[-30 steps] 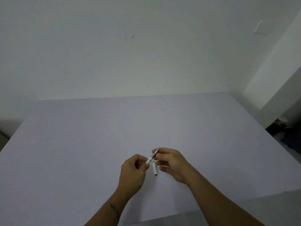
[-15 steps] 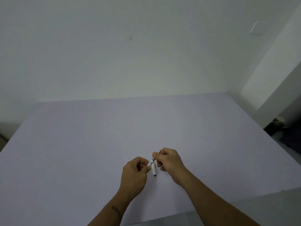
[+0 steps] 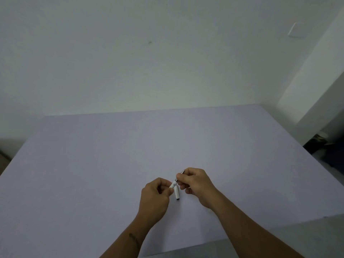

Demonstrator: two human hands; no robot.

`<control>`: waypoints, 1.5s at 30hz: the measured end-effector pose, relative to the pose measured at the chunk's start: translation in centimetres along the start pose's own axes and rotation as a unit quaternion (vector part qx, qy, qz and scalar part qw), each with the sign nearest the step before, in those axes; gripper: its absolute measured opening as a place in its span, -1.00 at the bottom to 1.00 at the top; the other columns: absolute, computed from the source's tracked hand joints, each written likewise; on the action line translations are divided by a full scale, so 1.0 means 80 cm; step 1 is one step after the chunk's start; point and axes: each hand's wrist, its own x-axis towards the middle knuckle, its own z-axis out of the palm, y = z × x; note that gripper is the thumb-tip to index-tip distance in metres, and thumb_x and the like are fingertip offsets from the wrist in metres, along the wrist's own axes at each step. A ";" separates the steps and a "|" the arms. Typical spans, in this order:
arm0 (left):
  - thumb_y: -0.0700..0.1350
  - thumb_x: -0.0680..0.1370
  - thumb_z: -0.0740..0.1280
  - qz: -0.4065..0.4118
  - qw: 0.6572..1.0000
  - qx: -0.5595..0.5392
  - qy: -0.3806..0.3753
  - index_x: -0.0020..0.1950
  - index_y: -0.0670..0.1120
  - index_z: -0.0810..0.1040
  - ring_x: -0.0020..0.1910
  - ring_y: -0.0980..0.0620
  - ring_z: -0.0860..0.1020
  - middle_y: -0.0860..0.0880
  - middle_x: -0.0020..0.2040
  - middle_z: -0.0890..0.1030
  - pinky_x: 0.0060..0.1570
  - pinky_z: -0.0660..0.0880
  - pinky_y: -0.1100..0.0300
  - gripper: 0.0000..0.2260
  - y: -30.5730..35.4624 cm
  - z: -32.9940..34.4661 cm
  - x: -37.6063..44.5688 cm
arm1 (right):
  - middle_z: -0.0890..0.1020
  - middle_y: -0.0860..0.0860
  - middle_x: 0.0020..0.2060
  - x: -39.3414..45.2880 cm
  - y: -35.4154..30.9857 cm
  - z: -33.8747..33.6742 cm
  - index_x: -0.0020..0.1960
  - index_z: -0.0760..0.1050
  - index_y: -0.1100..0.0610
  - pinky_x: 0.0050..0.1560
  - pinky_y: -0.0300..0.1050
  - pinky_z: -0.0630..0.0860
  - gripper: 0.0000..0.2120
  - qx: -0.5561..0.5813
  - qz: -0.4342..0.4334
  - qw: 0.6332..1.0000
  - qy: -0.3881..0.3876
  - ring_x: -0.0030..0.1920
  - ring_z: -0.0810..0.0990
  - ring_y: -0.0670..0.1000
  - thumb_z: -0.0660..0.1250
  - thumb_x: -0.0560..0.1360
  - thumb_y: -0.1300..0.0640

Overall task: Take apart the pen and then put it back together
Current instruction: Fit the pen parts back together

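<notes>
A white pen barrel [image 3: 173, 183] is pinched in my left hand [image 3: 156, 196], only its short front end showing past the fingers. My right hand [image 3: 196, 185] pinches the pen's thin dark metal tip part [image 3: 181, 174], which slants up to the right and meets the barrel's end. Both hands hover just above the table near its front edge. A separate white pen cap [image 3: 177, 193] lies on the table between the hands, pointing toward me.
The lilac table [image 3: 93, 164] stretches wide to the left and back. White walls rise behind it. Dark clutter [image 3: 327, 148] sits on the floor past the table's right edge.
My right hand slid down along the thin part toward the barrel, so less of the dark tip shows. The cap on the table has stayed put.
</notes>
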 end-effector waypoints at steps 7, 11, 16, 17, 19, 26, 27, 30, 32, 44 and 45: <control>-0.21 0.51 0.40 -0.004 1.000 0.002 -0.002 -0.14 -0.05 0.64 -0.44 0.20 0.49 0.03 -0.35 0.61 -0.40 0.41 0.41 -0.93 -0.001 0.000 -0.001 | 0.59 0.08 -0.31 0.000 -0.002 0.003 -0.26 0.48 0.13 -0.33 -0.17 0.45 -0.74 -0.071 -0.012 0.997 -0.004 -0.31 0.50 0.01 0.40 0.50 0.01; -0.22 0.52 0.40 -0.010 1.000 -0.005 0.002 -0.15 -0.06 0.64 -0.42 0.15 0.48 0.03 -0.36 0.60 -0.38 0.42 0.36 -0.91 -0.001 -0.003 0.002 | 0.62 0.06 -0.29 0.000 -0.002 -0.005 -0.03 0.63 0.17 -0.30 -0.15 0.45 -0.86 0.002 0.009 0.999 -0.033 -0.30 0.53 0.01 0.36 0.52 0.11; -0.22 0.51 0.41 -0.010 1.000 0.000 -0.003 -0.16 -0.05 0.64 -0.43 0.16 0.47 0.03 -0.37 0.60 -0.37 0.42 0.33 -0.91 -0.002 -0.001 0.002 | 0.59 0.05 -0.32 0.002 0.001 -0.005 -0.13 0.61 0.23 -0.31 -0.19 0.46 -0.91 0.023 0.006 1.000 -0.021 -0.31 0.51 -0.02 0.37 0.52 0.23; -0.22 0.51 0.41 -0.010 1.000 0.001 -0.004 -0.16 -0.05 0.64 -0.44 0.18 0.47 0.04 -0.37 0.60 -0.37 0.42 0.34 -0.91 -0.002 -0.001 0.001 | 0.58 0.06 -0.32 0.002 0.002 -0.004 -0.17 0.57 0.23 -0.31 -0.19 0.45 -0.89 0.014 0.004 1.000 -0.015 -0.32 0.50 -0.02 0.39 0.51 0.22; -0.21 0.51 0.41 -0.008 1.000 0.001 -0.006 -0.16 -0.05 0.64 -0.47 0.22 0.48 0.05 -0.38 0.59 -0.38 0.41 0.36 -0.91 -0.002 -0.001 0.001 | 0.57 0.04 -0.35 0.003 0.002 -0.002 -0.24 0.49 0.19 -0.32 -0.18 0.44 -0.81 -0.008 0.000 1.000 -0.006 -0.34 0.49 -0.02 0.42 0.50 0.17; -0.22 0.51 0.41 -0.010 1.000 0.001 -0.004 -0.15 -0.07 0.65 -0.44 0.16 0.45 0.03 -0.37 0.58 -0.40 0.41 0.36 -0.93 -0.004 -0.005 0.001 | 0.60 0.07 -0.28 0.004 0.000 -0.007 -0.04 0.65 0.18 -0.34 -0.18 0.43 -0.91 0.010 0.011 0.999 -0.040 -0.32 0.50 -0.01 0.38 0.52 0.20; -0.22 0.51 0.41 -0.009 1.000 0.002 -0.003 -0.14 -0.08 0.65 -0.43 0.15 0.45 0.02 -0.37 0.58 -0.40 0.41 0.36 -0.93 -0.004 -0.005 0.001 | 0.60 0.07 -0.27 0.004 0.000 -0.008 -0.02 0.67 0.18 -0.33 -0.18 0.44 -0.89 0.018 0.011 0.999 -0.042 -0.31 0.50 -0.01 0.37 0.52 0.23; -0.21 0.51 0.41 -0.009 1.000 0.006 0.000 -0.13 -0.07 0.64 -0.41 0.14 0.47 0.01 -0.35 0.60 -0.39 0.41 0.37 -0.94 -0.004 -0.006 0.001 | 0.58 0.07 -0.29 0.004 0.001 -0.005 -0.14 0.64 0.22 -0.32 -0.19 0.44 -0.90 0.008 0.005 0.999 -0.039 -0.31 0.49 -0.02 0.39 0.52 0.23; -0.21 0.51 0.41 -0.009 1.000 0.008 -0.001 -0.14 -0.07 0.64 -0.42 0.15 0.47 0.02 -0.35 0.59 -0.39 0.40 0.39 -0.94 -0.004 -0.007 0.001 | 0.56 0.06 -0.32 0.005 0.002 -0.001 -0.21 0.57 0.20 -0.31 -0.17 0.44 -0.84 -0.010 0.003 0.999 -0.030 -0.33 0.48 -0.02 0.41 0.51 0.16; -0.21 0.50 0.41 -0.013 1.000 0.001 0.000 -0.15 -0.06 0.65 -0.38 0.11 0.47 0.02 -0.34 0.59 -0.35 0.43 0.29 -0.93 -0.001 -0.011 0.003 | 0.57 0.07 -0.29 0.004 0.005 -0.001 -0.21 0.66 0.15 -0.29 -0.17 0.44 -0.88 -0.002 -0.013 0.999 -0.032 -0.33 0.48 -0.03 0.40 0.49 0.23; -0.21 0.51 0.41 -0.014 1.000 0.001 0.001 -0.14 -0.06 0.64 -0.38 0.11 0.47 0.02 -0.34 0.58 -0.36 0.43 0.30 -0.93 -0.001 -0.011 0.003 | 0.55 0.08 -0.30 0.005 0.003 0.000 -0.25 0.62 0.16 -0.32 -0.17 0.43 -0.86 -0.002 -0.013 1.000 -0.027 -0.35 0.47 -0.03 0.41 0.49 0.22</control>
